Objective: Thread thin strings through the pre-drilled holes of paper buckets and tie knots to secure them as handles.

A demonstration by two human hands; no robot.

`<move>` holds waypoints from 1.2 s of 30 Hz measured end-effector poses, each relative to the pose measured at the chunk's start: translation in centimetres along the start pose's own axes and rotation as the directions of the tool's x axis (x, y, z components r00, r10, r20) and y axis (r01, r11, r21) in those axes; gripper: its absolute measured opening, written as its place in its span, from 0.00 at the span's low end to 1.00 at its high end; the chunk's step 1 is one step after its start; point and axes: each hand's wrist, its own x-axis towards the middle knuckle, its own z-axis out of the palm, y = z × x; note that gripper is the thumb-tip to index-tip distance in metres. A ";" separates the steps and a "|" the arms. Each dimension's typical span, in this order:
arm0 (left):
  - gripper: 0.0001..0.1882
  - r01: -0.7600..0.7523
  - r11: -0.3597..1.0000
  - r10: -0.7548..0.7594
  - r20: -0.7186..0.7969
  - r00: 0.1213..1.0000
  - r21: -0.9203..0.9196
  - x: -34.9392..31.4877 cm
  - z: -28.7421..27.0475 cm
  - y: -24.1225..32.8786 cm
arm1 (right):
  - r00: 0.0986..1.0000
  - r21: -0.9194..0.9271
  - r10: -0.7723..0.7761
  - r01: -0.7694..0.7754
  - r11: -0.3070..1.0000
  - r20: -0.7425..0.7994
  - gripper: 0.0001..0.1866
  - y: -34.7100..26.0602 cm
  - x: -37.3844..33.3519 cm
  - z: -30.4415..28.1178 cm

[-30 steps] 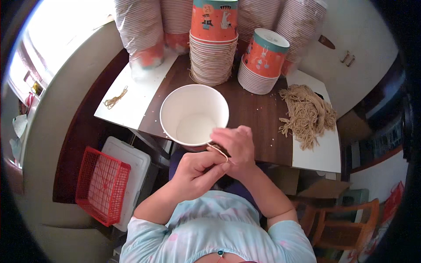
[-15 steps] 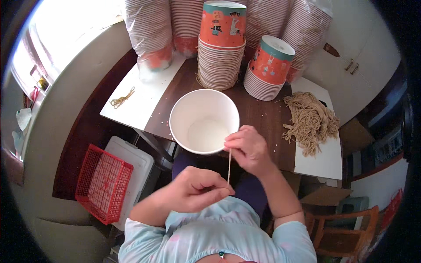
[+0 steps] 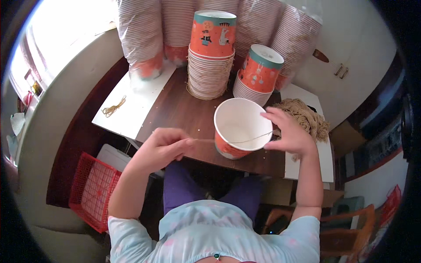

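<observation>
Paper bucket (image 3: pixel 237 122) first: from my end it stands near the front edge of the table (image 3: pixel 175 103), shifted rightward within the last half second, orange side now showing. My right hand (image 3: pixel 293 133) spreads fingers and thumb apart at its right rim. My left hand (image 3: pixel 169 149), swung well out leftward, looks pinched on the cord (image 3: pixel 252 140), which now crosses the bucket's mouth; I judge it's being drawn out.

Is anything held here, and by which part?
The left hand appears to pinch one end of a tan string with thumb and forefinger. The right hand is at the rim of the paper bucket; its grip cannot be told.
</observation>
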 end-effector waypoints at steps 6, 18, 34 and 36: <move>0.14 0.101 0.991 -0.074 0.275 0.959 -0.084 4.8 3.9 2.8 | 0.997 0.727 -0.072 0.049 0.685 0.001 0.44 -9.9 2.0 1.6; 0.14 0.476 0.758 -0.269 0.451 0.851 -0.445 3.5 3.8 -2.7 | 0.967 0.601 0.086 0.079 0.795 -0.240 0.04 -6.7 1.2 3.5; 0.18 -0.150 0.984 0.158 0.080 0.984 -0.096 1.4 6.4 0.9 | 0.992 0.945 0.021 -0.127 0.301 0.127 0.19 -10.2 -0.1 4.9; 0.19 -0.130 0.982 0.144 0.096 0.985 -0.139 1.4 6.3 0.8 | 1.000 0.860 0.030 -0.022 0.509 0.008 0.15 -10.6 -0.4 4.3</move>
